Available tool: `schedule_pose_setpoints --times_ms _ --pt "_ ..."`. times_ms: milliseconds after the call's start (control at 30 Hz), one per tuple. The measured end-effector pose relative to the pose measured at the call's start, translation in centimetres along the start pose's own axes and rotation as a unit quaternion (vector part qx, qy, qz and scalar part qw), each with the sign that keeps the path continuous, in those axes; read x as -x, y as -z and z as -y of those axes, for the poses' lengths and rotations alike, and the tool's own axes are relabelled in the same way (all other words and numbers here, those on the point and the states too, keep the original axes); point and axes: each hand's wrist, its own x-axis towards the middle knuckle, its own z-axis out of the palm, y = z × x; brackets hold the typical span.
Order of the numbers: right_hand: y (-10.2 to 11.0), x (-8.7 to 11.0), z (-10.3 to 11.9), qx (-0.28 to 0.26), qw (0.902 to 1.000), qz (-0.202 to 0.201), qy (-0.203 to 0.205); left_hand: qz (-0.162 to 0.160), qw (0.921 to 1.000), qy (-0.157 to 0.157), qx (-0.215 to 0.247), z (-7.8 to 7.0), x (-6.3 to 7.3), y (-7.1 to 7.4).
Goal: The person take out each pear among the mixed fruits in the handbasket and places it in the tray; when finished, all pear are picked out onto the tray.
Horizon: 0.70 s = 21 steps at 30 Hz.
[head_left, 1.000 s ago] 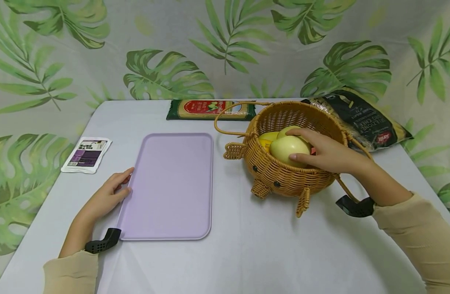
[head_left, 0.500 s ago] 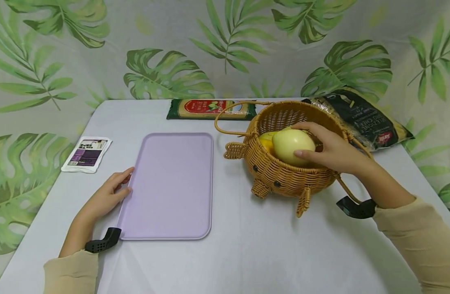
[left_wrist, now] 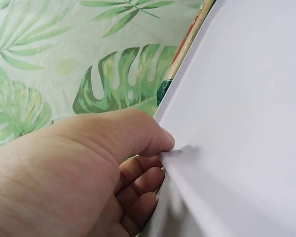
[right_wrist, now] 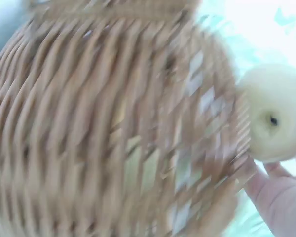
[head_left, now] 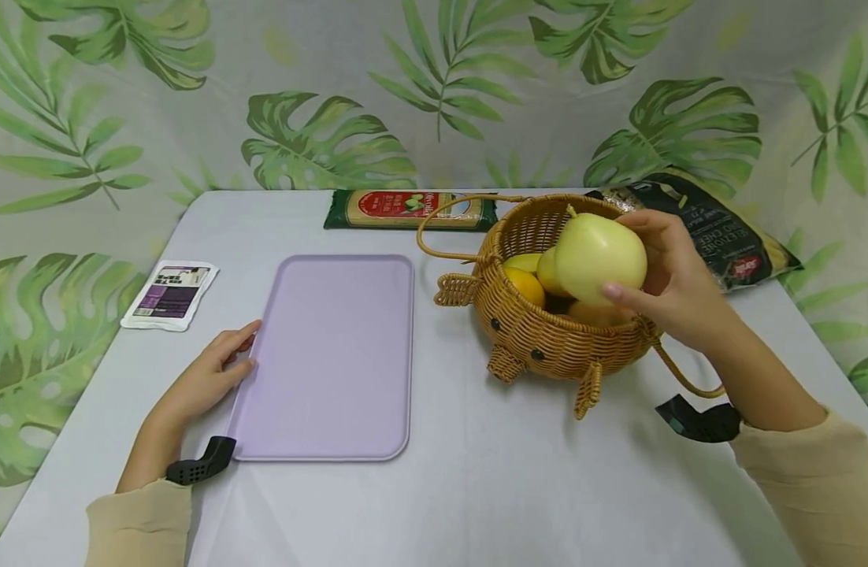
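In the head view my right hand grips a pale yellow-green pear with a short stem, raised at the mouth of a wicker basket shaped like a pig. An orange and other yellow fruit lie inside, partly hidden by the pear. The pear's blossom end faces the right wrist camera, just past the blurred basket wall. On the left, my left hand pinches the long edge of a lilac tray. The left wrist view shows the thumb on the tray's rim and the fingers curled below it.
A purple-and-white packet lies left of the tray. At the back are a green-and-red pasta pack and a black bag behind the basket. The basket's handles stick out at both sides. White cloth covers the table.
My right hand has lifted the pear up from among the fruit in the basket and moved slightly right, baring the orange. The left hand and tray stay in place.
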Motion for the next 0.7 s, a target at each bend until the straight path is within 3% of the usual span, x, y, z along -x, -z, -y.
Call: schedule_pose_setpoints --times_ms 133,333,567,700 --pt "-1.8 1.1 2.2 -0.029 0.9993 -0.011 0.023 0.0 1.0 0.001 0.0 0.0 0.0 0.0" --pt "-6.5 3.1 4.3 0.002 1.0 -0.003 0.005 0.004 0.9999 0.01 -0.001 -0.3 0.0 0.1" --pt "-13.0 3.2 2.0 -0.026 0.9968 0.074 -0.012 0.007 0.9998 0.017 -0.001 -0.4 0.0 0.2" --pt "-16.2 2.0 0.4 -0.041 0.9951 0.087 -0.021 0.01 0.9998 0.016 0.003 -0.4 0.0 0.2"
